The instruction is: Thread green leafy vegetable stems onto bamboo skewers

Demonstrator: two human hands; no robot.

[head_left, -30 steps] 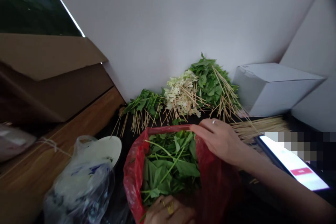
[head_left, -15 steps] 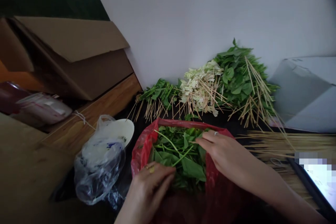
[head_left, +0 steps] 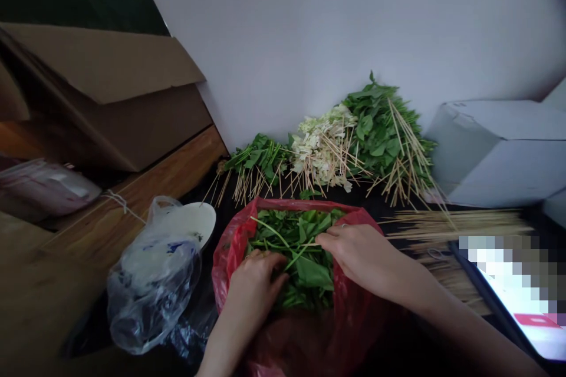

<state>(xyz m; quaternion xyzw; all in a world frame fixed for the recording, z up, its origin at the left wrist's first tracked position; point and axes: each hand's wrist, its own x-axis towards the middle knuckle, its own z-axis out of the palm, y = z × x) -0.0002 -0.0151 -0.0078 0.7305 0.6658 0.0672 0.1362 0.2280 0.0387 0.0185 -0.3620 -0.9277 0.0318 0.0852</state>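
A red plastic bag (head_left: 234,230) stands open in front of me, full of leafy greens (head_left: 313,271) with long stems. My left hand (head_left: 259,274) reaches over the bag's left side, its fingers curled down among the leaves; the fingertips are partly hidden. On the right, my right hand (head_left: 354,250) is closed in a pinch above the greens. A short pale tip, apparently of a bamboo skewer (head_left: 311,244), pokes out from its fingers to the left. Behind the bag lie skewered greens (head_left: 260,156), skewered pale cabbage leaves (head_left: 325,147) and a taller heap of skewered greens (head_left: 380,129).
Loose bamboo skewers (head_left: 469,224) lie at the right beside a lit tablet or phone (head_left: 499,288). A white box (head_left: 499,153) stands behind them. At the left are a clear plastic bag (head_left: 150,288), a white bowl (head_left: 206,218) and a cardboard box (head_left: 145,123).
The view has swung slightly to the right, so everything sits farther left. My left hand has shifted a little up into the greens; my right hand keeps its pinch.
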